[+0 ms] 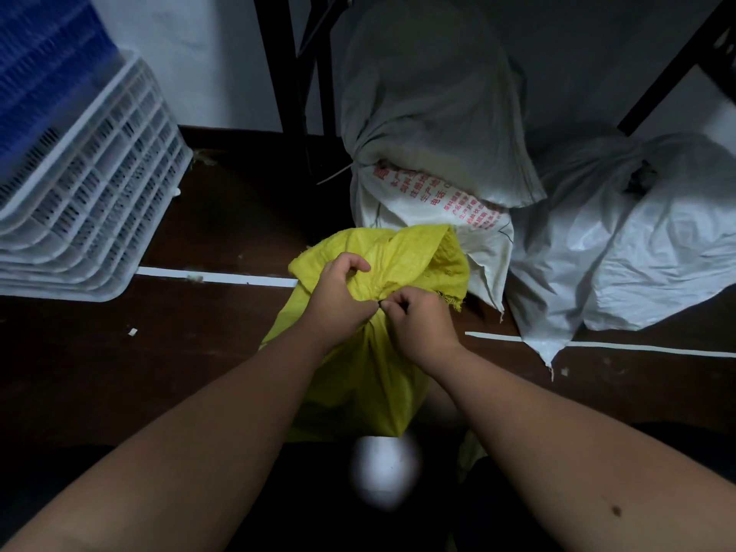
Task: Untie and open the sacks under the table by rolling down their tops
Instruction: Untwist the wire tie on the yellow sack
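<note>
Both hands pinch the upright yellow sack's neck.

- My left hand grips the gathered neck of the yellow sack, fingers curled into the cloth.
- My right hand pinches a small dark tie at that neck, touching my left hand.
- At one o'clock of the yellow sack, a white sack with red print stands tied, just beside it.
- At three o'clock, another white sack slumps on the dark floor.
- At ten o'clock, stacked white crates.
</note>
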